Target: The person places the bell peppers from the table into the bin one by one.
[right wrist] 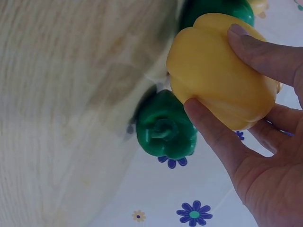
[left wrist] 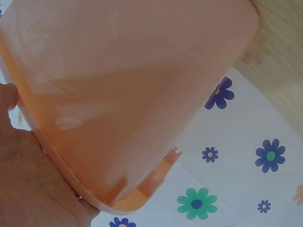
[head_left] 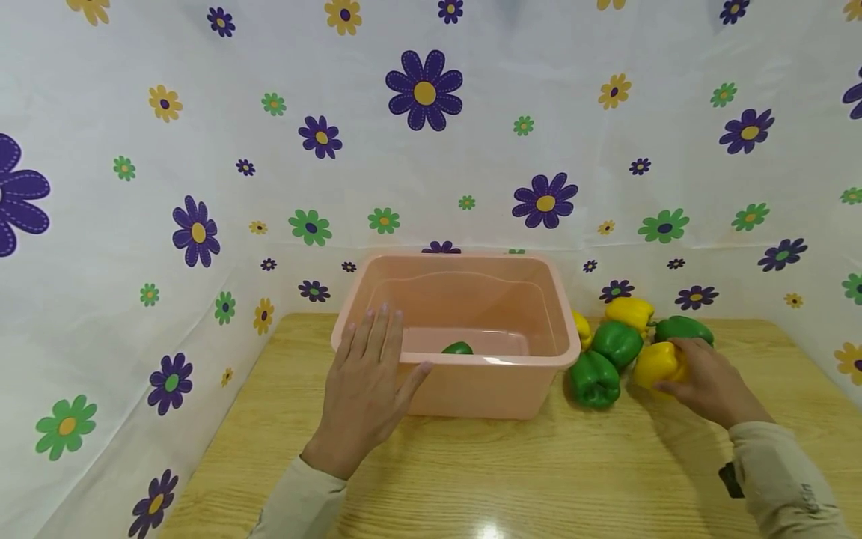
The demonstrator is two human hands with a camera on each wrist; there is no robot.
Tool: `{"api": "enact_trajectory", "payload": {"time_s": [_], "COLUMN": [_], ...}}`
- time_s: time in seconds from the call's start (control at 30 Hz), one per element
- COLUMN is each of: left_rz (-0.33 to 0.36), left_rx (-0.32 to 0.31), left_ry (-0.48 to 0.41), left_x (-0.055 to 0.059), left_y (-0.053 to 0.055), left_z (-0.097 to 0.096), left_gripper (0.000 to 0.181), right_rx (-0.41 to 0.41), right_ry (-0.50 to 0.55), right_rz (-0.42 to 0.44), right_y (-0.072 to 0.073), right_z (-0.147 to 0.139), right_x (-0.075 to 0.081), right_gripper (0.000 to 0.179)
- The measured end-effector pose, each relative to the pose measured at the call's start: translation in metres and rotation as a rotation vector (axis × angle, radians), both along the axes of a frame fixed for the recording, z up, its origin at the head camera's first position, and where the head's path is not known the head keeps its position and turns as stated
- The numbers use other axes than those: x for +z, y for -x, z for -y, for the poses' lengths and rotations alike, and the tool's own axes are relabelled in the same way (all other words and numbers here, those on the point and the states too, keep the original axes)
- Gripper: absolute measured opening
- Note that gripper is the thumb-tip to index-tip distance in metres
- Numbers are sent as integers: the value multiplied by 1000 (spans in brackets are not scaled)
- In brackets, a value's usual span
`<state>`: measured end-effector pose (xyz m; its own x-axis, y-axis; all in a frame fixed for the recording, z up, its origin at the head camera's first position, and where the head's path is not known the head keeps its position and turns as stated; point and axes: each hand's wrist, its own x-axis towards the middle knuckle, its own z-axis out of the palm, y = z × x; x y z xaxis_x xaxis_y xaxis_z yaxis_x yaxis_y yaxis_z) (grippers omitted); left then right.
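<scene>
My right hand [head_left: 710,378] grips a yellow bell pepper [head_left: 656,364], thumb on one side and fingers on the other. Close up in the right wrist view, this yellow pepper is held beside a green bell pepper [right wrist: 165,127]. My left hand [head_left: 367,382] lies with straight fingers over the near left rim of a pink plastic bin [head_left: 471,389]. In the left wrist view that hand's palm is right along the bin's rim. Inside the bin, part of a green bell pepper [head_left: 458,349] shows above the near rim.
Right of the bin sit more peppers: green ones [head_left: 595,380] in front and yellow ones [head_left: 629,313] behind, one partly hidden by the bin. They stand on a wooden table [head_left: 485,471]. A white flower-printed sheet [head_left: 471,172] hangs at the back and sides.
</scene>
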<state>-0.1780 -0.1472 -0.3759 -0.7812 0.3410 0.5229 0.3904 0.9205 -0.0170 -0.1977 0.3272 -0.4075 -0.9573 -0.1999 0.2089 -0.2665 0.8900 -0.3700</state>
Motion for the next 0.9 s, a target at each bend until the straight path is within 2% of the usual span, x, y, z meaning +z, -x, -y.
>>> {"api": "enact_trajectory", "payload": {"time_s": [0.37,0.9], "left_rz": [44,30], "left_rx": [11,10], "left_ry": [6,15], "left_x": [1,2], "left_y": [-1,-1], "left_z": [0,-1], "left_gripper": [81,81], "right_rx": [8,-10], "right_ry": [48,147], "right_rz": [-74,-251], "right_y": [1,-2], "right_z": [4,22], "right_x": [18,42], "right_gripper": [65,66]}}
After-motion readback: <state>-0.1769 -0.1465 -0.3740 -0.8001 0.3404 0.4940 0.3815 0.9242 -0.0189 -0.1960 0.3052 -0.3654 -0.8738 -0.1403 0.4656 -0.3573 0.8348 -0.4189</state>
